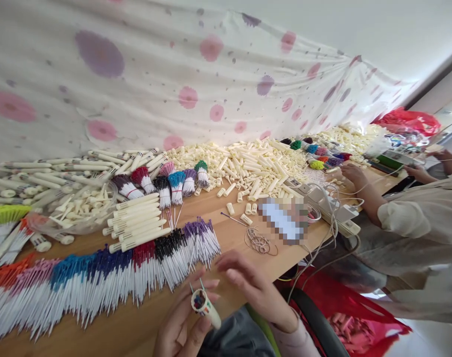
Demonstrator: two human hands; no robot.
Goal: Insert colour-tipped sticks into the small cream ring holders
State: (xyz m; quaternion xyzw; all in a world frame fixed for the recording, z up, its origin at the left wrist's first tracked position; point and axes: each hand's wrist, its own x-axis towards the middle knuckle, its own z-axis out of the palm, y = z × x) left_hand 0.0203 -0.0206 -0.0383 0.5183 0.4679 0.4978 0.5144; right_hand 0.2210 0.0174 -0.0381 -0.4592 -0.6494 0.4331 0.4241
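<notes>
At near centre, left fingers are gripping a barrel, right fingers curving empty; careless tilting is risking spilled refills.

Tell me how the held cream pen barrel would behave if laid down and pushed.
The cream pen barrel would probably roll, its sides being rounded. It looks stiff: straight in the left hand, with no visible bend. It is likely light, being slim, despite the coloured pieces in its mouth.
</notes>
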